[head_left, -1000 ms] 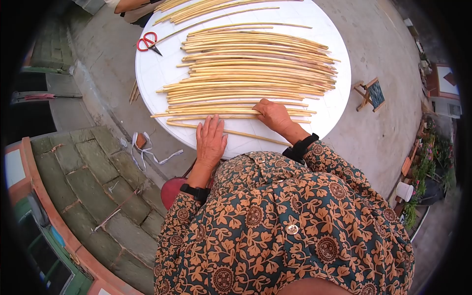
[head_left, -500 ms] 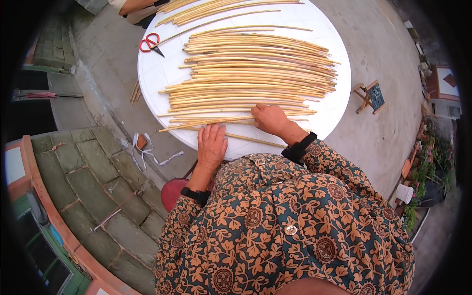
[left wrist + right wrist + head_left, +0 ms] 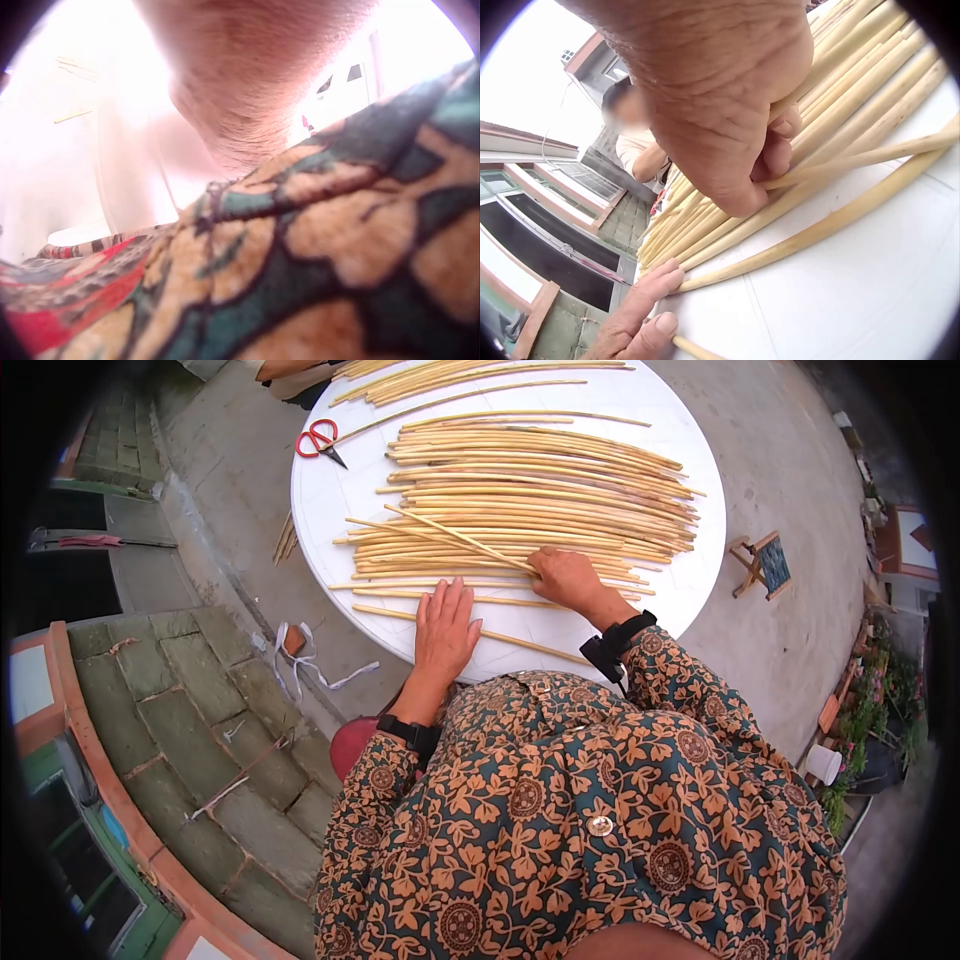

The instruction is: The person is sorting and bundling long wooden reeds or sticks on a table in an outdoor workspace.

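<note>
In the head view my right hand (image 3: 568,580) pinches a thin straw-coloured stick (image 3: 455,537) between thumb and fingers. This stick slants over the row of sticks (image 3: 540,485), its far end pointing up and left. My left hand (image 3: 446,632) lies palm down with straight fingers near the table's front edge, over a loose front stick (image 3: 525,644) and another one (image 3: 385,593) just behind it. The right wrist view shows the right thumb and curled fingers on the stick (image 3: 870,157), close over the others. Only a blurred forearm and patterned sleeve fill the left wrist view.
The round white table (image 3: 680,595) carries red-handled scissors (image 3: 322,444) at its left and a second bundle of sticks (image 3: 480,375) at the far side. Another person (image 3: 639,146) sits across. A folding stool (image 3: 762,564) stands on the ground to the right.
My right hand has swung its stick from lying along the front of the row to a slant across it, left end moving away. The left hand stays flat near the front edge.
</note>
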Demonstrator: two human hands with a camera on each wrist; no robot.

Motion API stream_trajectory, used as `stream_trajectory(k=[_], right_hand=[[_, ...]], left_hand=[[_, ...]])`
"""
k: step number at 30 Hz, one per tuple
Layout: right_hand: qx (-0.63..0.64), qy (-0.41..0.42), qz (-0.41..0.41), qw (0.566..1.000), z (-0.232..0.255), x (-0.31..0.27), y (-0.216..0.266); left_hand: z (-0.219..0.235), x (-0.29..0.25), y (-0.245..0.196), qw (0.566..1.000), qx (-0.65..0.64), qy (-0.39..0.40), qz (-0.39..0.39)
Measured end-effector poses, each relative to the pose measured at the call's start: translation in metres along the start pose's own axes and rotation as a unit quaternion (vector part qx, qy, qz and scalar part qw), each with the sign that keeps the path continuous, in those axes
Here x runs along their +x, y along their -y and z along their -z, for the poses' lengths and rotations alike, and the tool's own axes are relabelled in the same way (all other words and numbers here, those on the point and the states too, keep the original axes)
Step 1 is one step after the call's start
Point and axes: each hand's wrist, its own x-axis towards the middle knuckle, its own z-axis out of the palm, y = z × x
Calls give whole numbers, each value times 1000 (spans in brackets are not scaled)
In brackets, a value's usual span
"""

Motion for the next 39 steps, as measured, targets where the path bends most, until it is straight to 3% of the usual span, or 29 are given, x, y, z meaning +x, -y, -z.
stream_trajectory(k=[7, 16, 19, 22, 23, 26, 31, 34, 38, 39], right_hand=[[-54, 65, -13, 996, -14, -8, 8], [5, 16, 34, 999, 24, -14, 23], [-22, 1, -34, 999, 38, -3, 24], [-33, -75, -14, 997, 18, 2, 9], [-18, -56, -29, 998, 12, 0, 6], [-11, -36, -7, 999, 0, -13, 7], [3, -15, 76, 997, 1, -38, 4], [8, -15, 128, 992, 4, -51, -8], [-8, -50, 48, 998, 7, -50, -27], [3, -24, 10, 1000, 16, -47, -27]], left_hand=[[1, -23, -2, 999, 3, 33, -15], [5, -32, 6, 1000, -10, 24, -10], [9, -29, 8, 1000, -10, -6, -17], [7, -10, 5, 1000, 2, -20, -7], [4, -3, 4, 1000, 6, -19, 0], [-13, 9, 5, 998, 14, 5, 59], [-9, -1, -1, 994, 53, 53, 74], [-15, -10, -4, 998, 56, -3, 24], [-20, 8, -13, 996, 47, 13, 70], [-22, 19, -14, 997, 53, -4, 58]])
